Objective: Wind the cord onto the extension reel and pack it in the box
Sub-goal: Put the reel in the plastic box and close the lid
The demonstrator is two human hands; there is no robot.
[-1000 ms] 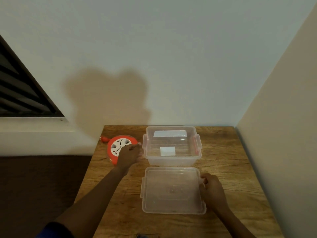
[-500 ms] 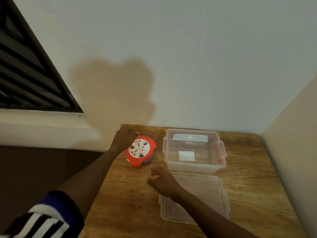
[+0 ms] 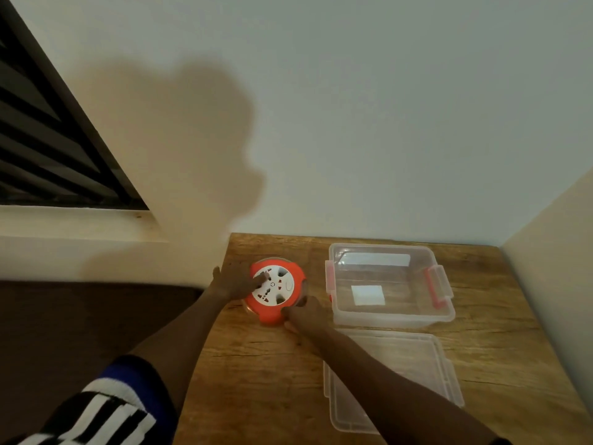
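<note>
Both hands meet the rigid reel (image 3: 275, 292): your left hand (image 3: 233, 282) lies spread on top, right hand (image 3: 304, 313) touches its rim; lift by both sides.

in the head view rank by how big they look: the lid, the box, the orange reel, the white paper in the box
1. lid and box: about alike, and the lid lies nearer the camera
2. reel
3. white paper

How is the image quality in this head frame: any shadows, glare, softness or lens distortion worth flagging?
Head view: dim warm light; a large soft shadow falls on the wall. Wide-angle bend slants the window frame. Glare patches sit on the clear box. Both hands, left hand and right hand, look dark and soft at the orange reel.
</note>
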